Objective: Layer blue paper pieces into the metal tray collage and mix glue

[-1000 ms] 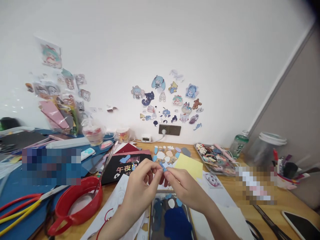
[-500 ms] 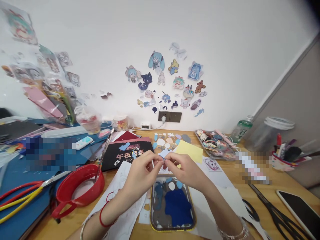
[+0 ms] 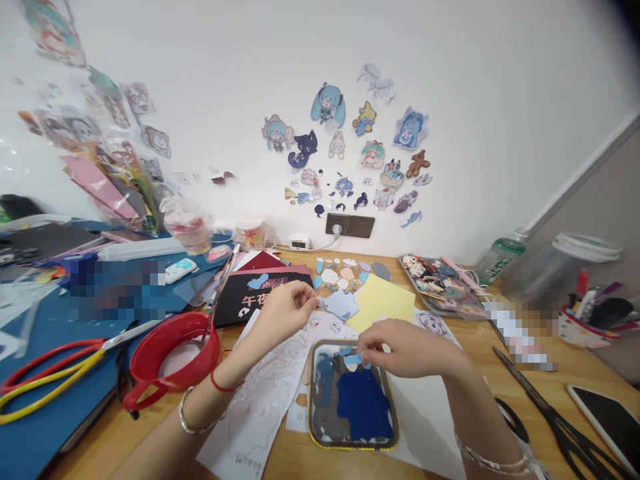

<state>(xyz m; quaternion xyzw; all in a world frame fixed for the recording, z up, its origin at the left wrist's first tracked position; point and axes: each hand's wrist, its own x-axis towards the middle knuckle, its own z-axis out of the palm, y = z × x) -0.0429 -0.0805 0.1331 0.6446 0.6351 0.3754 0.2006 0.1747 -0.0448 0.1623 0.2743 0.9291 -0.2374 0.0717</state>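
My left hand [image 3: 293, 307] is raised over the middle of the desk, its thumb and fingers pinched. Whatever small bit the pinch holds is not clear. Just right of those fingertips lies a pale blue paper cutout [image 3: 343, 304]. My right hand [image 3: 397, 347] is at the far right corner of a shallow tray [image 3: 311, 400], fingers closed. A small light-blue piece [image 3: 353, 359] shows at its fingertips, partly over a white one. Inside the tray lies a large dark-blue piece [image 3: 364, 405] on a grey, smeared bottom.
Drawn sheets [image 3: 255, 413] lie left of the tray; a yellow sheet [image 3: 385, 303] lies behind it. A red pot [image 3: 173, 357] and red-yellow-handled scissors [image 3: 80, 360] stand left. Black scissors [image 3: 555, 420], a phone [image 3: 607, 423] and a pen cup [image 3: 580, 327] are right.
My hands were together, fingering a small blue piece; now they are apart. The right one has come down to the tray, and the left has stayed higher. The view has shifted slightly.
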